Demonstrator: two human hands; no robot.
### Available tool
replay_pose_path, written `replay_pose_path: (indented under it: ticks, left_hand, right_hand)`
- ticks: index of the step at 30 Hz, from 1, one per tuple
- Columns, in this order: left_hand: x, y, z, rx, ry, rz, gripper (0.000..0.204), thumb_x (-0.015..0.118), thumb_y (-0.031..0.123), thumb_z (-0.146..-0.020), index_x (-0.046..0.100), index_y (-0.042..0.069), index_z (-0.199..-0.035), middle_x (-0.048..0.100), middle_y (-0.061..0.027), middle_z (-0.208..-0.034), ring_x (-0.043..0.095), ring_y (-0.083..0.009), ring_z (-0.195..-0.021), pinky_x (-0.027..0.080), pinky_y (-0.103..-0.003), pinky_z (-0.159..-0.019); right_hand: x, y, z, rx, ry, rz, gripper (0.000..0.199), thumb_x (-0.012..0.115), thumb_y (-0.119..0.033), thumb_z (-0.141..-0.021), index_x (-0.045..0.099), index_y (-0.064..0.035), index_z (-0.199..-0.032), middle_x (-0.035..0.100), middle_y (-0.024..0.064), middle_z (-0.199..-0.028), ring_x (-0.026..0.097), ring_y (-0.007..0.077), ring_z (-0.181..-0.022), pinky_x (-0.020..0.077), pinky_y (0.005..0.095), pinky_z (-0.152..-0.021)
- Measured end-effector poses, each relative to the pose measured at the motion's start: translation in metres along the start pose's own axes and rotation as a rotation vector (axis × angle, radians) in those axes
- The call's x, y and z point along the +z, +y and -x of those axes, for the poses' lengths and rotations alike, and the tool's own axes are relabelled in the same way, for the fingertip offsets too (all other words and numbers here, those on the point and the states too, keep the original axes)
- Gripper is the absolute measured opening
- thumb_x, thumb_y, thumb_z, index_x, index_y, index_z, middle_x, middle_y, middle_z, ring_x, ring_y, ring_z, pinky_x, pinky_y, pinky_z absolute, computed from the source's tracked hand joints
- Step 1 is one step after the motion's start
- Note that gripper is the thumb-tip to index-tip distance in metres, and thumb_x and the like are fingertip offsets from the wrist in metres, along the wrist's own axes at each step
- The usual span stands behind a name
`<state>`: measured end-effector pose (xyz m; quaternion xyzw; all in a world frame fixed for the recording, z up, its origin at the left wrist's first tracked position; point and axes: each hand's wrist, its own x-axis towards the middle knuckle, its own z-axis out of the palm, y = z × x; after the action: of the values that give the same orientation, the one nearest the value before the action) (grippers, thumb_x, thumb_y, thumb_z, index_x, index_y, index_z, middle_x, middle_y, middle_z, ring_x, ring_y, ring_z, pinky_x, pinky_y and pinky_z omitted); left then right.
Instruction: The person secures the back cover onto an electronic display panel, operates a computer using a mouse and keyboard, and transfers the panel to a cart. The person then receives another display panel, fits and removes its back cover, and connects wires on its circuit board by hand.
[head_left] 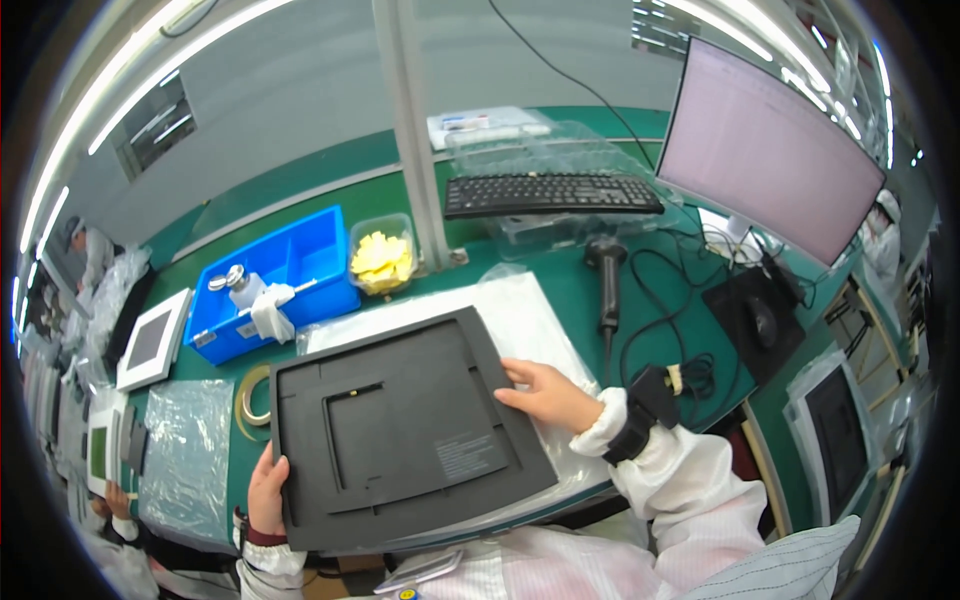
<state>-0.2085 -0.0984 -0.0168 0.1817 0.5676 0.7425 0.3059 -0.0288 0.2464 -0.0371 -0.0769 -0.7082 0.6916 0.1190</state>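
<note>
A large black rectangular panel (410,425), like the back cover of a flat display, is tilted toward me. It has a raised middle, an L-shaped groove with a small yellowish spot, and a block of faint print. My left hand (266,492) grips its left edge near the lower corner, thumb on the face and the other fingers mostly hidden behind. On the opposite edge, my right hand (548,395) holds with thumb and fingertips. Beneath the panel, white plastic-wrapped sheeting (535,310) lies on the green bench (590,270).
A blue divided bin (330,240) with a dispenser bottle stands behind, beside a tub of yellow pieces (382,262). Tape rolls (245,405) lie left. A scanner (607,285), keyboard (555,195), monitor (770,140) and mouse (762,322) stand rightward. A co-worker's hand (118,500) shows at left.
</note>
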Motion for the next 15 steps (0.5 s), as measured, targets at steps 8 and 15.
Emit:
replay_pose_path:
  ticks: [8, 15]
  left_hand:
    - [-0.003, -0.002, -0.003, 0.034, -0.037, 0.007, 0.056, 0.048, 0.006, -0.087, 0.023, -0.003, -0.137, 0.04, -0.0132, -0.133, 0.044, -0.0201, -0.118, 0.033, -0.029, -0.099]
    - [0.007, 0.002, -0.009, 0.051, -0.017, -0.037, 0.056, 0.048, 0.007, -0.087, 0.023, -0.003, -0.137, 0.04, -0.0132, -0.133, 0.044, -0.0199, -0.118, 0.033, -0.029, -0.099]
  right_hand:
    - [0.011, -0.006, 0.007, -0.183, 0.266, 0.574, 0.042, 0.067, -0.016, -0.076, 0.055, 0.0007, -0.112, 0.057, 0.0107, -0.104, 0.054, 0.0135, -0.075, 0.0464, 0.0257, -0.06]
    - [0.006, 0.003, 0.006, -0.264, 0.259, 0.505, 0.038, 0.067, -0.014, -0.076, 0.057, -0.0033, -0.111, 0.048, 0.0104, -0.122, 0.055, 0.016, -0.078, 0.0471, 0.0222, -0.062]
